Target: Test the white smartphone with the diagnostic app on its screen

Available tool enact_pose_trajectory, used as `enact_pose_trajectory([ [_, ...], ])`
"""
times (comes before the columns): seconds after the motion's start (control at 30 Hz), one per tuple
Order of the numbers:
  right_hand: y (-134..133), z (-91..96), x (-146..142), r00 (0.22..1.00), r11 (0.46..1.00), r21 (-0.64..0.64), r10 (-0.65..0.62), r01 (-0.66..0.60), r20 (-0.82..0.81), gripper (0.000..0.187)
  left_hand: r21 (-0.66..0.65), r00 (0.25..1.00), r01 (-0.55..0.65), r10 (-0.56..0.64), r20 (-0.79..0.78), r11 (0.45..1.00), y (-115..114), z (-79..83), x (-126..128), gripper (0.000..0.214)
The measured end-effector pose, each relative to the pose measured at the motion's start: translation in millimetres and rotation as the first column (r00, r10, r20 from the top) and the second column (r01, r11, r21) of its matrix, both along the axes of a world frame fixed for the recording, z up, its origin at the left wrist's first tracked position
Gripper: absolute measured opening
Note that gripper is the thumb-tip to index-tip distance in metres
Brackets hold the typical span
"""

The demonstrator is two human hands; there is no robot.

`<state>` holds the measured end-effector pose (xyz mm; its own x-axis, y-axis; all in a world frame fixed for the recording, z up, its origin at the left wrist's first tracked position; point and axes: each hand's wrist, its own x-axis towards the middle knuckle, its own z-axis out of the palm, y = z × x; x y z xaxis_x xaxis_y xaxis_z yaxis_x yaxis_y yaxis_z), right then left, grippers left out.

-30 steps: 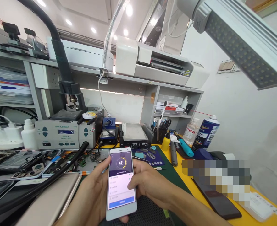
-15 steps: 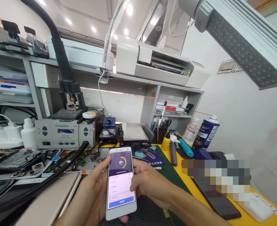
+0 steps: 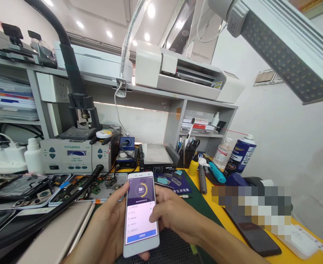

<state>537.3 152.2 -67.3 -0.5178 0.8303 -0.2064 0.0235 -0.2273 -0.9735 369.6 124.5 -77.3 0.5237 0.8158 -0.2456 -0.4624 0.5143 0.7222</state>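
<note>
A white smartphone [image 3: 141,216] is held upright, its lit screen facing me with a ring gauge that reads 50% and a blue button bar near the bottom. My left hand [image 3: 112,220] grips it from the left and below, thumb along the left edge. My right hand [image 3: 172,212] closes on the right edge, with the thumb over the right side of the screen and the other fingers hidden behind. Under the phone lies a dark perforated pad [image 3: 166,253] on a green mat [image 3: 202,216].
Trays of circuit boards [image 3: 92,189] and a gold-coloured device [image 3: 59,234] lie left, crossed by a black hose [image 3: 79,198]. A hot-air station [image 3: 76,156] stands behind. On the right are a spray can [image 3: 239,156], a black phone [image 3: 253,233] and a lamp [image 3: 287,55] overhead.
The number in the screen's ring has gone from 45% to 50%. My right thumb has shifted slightly left over the screen. The phone and my left hand stay put.
</note>
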Motion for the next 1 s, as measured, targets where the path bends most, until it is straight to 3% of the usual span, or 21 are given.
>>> enact_pose_trajectory([
  [0.2,0,-0.6,0,1.0,1.0,0.013,0.006,-0.006,0.014,0.056,0.01,1.0,0.003,-0.002,-0.005,1.0,-2,6.1,0,0.065],
  [0.53,1,-1.1,1,0.999,0.999,-0.039,-0.011,0.009,-0.046,0.051,0.013,1.0,-0.007,0.007,0.021,1.0,1,-3.5,0,0.067],
  [0.8,1,-1.4,0,1.0,0.999,0.031,0.015,-0.015,0.012,0.061,-0.002,1.0,-0.02,0.02,0.005,1.0,2,-5.1,1,0.069],
  [1.0,2,-5.1,-1,0.998,0.998,-0.029,-0.053,0.052,-0.034,0.038,0.012,1.0,0.005,-0.006,0.018,1.0,0,-0.6,0,0.066],
])
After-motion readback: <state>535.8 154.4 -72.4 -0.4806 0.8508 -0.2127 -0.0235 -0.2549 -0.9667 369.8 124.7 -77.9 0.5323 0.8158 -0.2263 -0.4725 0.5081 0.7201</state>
